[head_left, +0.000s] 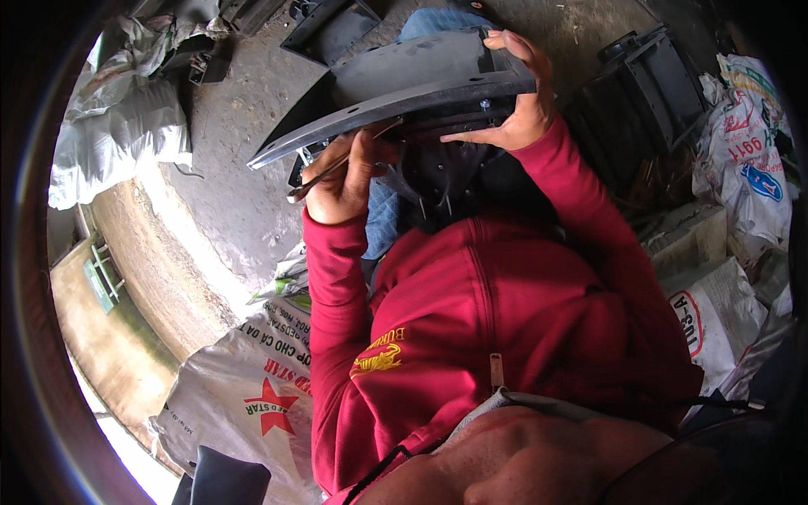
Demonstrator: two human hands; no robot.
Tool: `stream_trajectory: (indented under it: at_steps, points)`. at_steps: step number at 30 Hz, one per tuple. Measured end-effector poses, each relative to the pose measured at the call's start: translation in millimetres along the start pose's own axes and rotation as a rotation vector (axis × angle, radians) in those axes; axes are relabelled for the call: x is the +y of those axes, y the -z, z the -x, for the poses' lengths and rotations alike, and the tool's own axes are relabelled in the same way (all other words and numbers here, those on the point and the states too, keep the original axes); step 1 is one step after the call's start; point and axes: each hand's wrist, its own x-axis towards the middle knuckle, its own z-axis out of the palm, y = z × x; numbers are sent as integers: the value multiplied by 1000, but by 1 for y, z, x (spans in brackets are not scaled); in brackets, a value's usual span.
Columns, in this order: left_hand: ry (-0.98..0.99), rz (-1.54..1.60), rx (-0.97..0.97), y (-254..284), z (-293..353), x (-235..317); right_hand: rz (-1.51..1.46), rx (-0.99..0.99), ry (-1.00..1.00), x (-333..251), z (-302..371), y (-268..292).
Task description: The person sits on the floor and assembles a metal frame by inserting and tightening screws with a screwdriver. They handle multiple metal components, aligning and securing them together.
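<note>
Left hand [341,181] is closed round a thin metal tool [337,164], tip up under the black panel [396,93]. Right hand [518,97] clamps the panel's far edge, steadying it above the lap. Looks like fastener work underneath; the next move needs the tip seated square. Tool tip and fastener are hidden by the panel rim, so tool type is unclear.

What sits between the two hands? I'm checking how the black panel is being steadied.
In the head view, the black panel's curved edge and underside span from the left hand, holding a thin metal tool, to the right hand.
</note>
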Motion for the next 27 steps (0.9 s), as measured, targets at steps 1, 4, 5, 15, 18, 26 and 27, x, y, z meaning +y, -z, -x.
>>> stream_trajectory:
  at_steps: [1,4,5,15,18,26,27]
  points:
    - [14,44,-39,5,1,-6,1,0,-11,0,2,-1]
    - [-11,32,-42,10,-2,-14,-13,8,-22,-1,0,-2]
    - [27,182,-46,6,-5,-8,-20,18,-32,1,1,-3]
    - [-488,-639,189,-24,7,10,56,6,-61,-8,0,0]
    - [-484,-910,216,-39,10,26,41,45,-63,-7,-1,-3]
    - [-497,-1093,127,-36,-3,35,49,56,1,-13,-5,-4]
    - [-536,-1084,127,-33,-1,29,50,47,-19,-10,-3,-3]
